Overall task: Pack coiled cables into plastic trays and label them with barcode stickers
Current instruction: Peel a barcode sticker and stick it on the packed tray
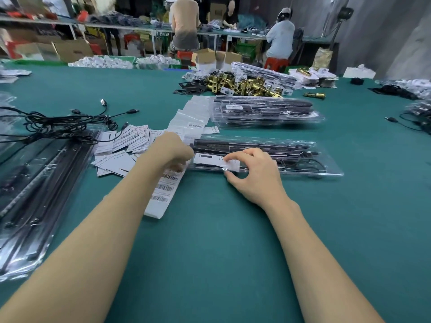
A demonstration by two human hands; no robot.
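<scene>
**Card pinched at the tray's near end**

Right hand: thumb and fingers pinching a white card against the near-left end of a clear plastic tray holding dark cable. Left hand: curled over the barcode sticker strip; grip hidden. Loose cards to the left; filled trays behind, all on green table.

Readable only on one white card in the pile: "Bar Grow Light", blurred. Barcodes printed on the sticker strip and on the bags, digits too small to read. Other print illegible.
</scene>
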